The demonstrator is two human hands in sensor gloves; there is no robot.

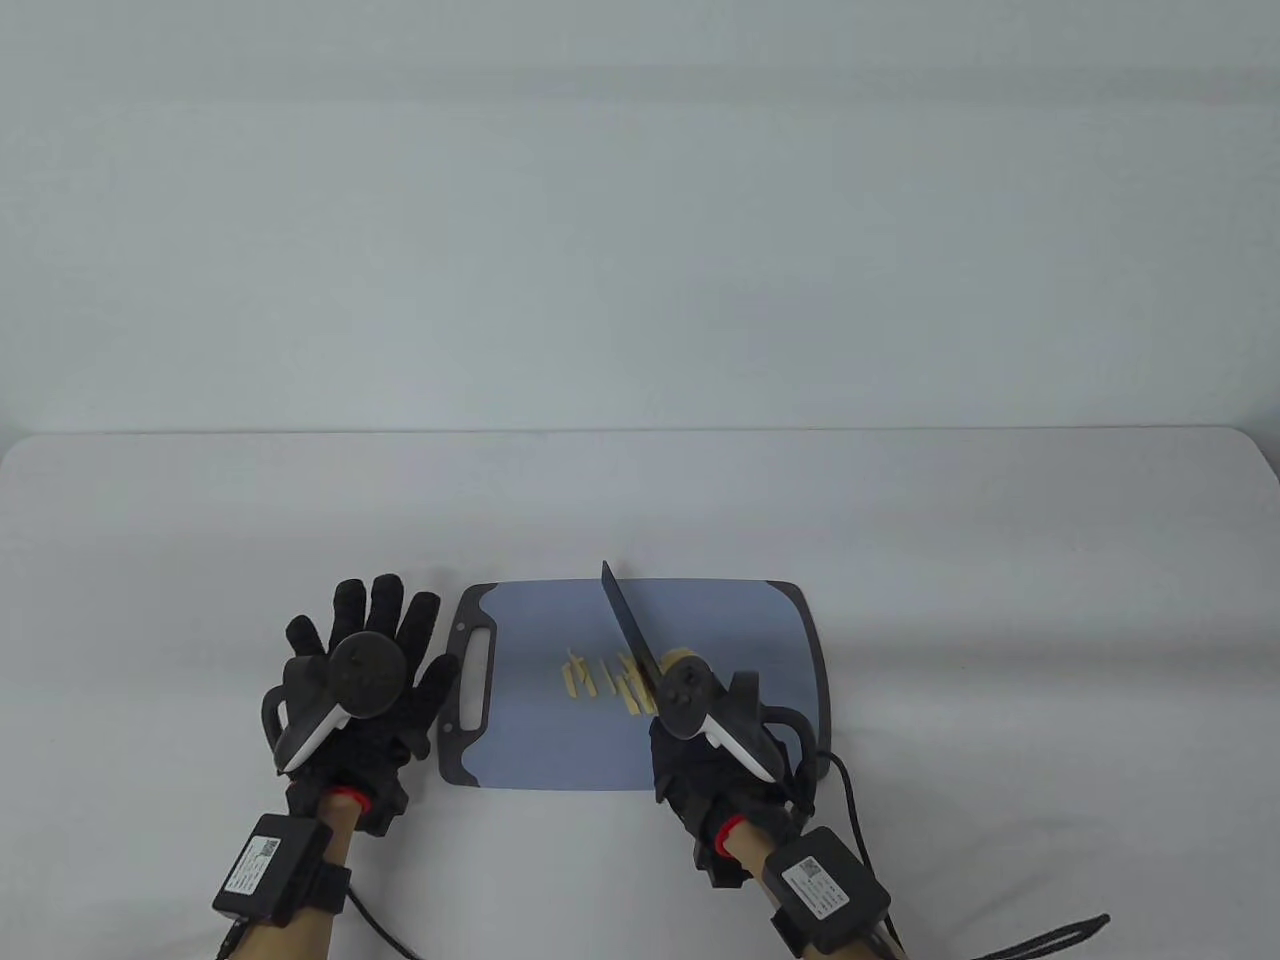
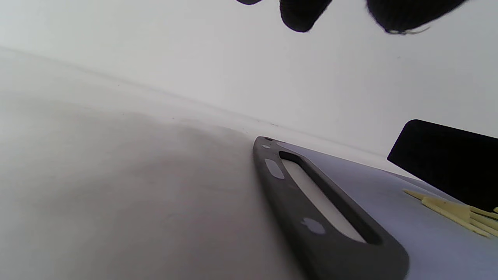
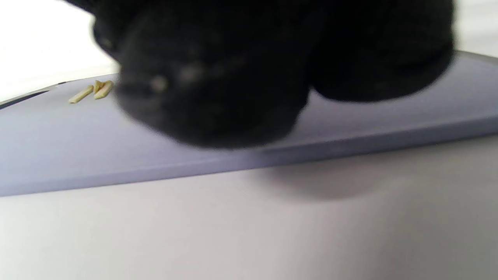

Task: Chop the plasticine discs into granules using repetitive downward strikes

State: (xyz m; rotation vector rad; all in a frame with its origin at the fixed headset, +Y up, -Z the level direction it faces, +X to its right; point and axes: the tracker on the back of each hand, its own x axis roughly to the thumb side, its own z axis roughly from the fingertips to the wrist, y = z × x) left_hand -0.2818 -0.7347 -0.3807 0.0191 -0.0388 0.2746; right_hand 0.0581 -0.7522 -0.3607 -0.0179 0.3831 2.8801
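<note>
— As the table view has it, what's on the desk (image 1: 900, 560)?

— Matte pale-grey top w/ rounded corners. On it a flat rectangular cutting board (image 1: 540, 740): smooth blue-grey face, dark rubbery rim, slot handle on its left end. Thin pale-yellow plasticine strips (image 1: 600, 680) lie mid-board, plus a thicker yellow plasticine piece (image 1: 684, 657) just past the right hand's tracker.

— Hands?

— Left hand (image 1: 362, 690), black knit glove, fingers spread, palm down, flat on the desk just left of the board handle; holds nothing. Right hand (image 1: 705, 760) curled round a knife handle. Knife (image 1: 632, 632) has a long, narrow, matte black blade running up-left over the strips, point toward the far edge of the board.

— Left wrist view?

— Two dark fingertips (image 2: 301, 15) hang from the top, apart from the desk. Board rim (image 2: 311, 217) looks thick, soft-edged, w/ oval inlays and the long slot. Blade (image 2: 447, 163) is a flat black slab at right, edge down by the strips (image 2: 455, 214), which are slim, square-cut sticks. Can't tell if it touches them.

— Right wrist view?

— Blurred black glove (image 3: 233, 77) fills the top, bunched, over the board (image 3: 116, 155). Grip itself not resolvable here. A few short yellow bits (image 3: 93, 91) lie far left on the smooth board face.
</note>
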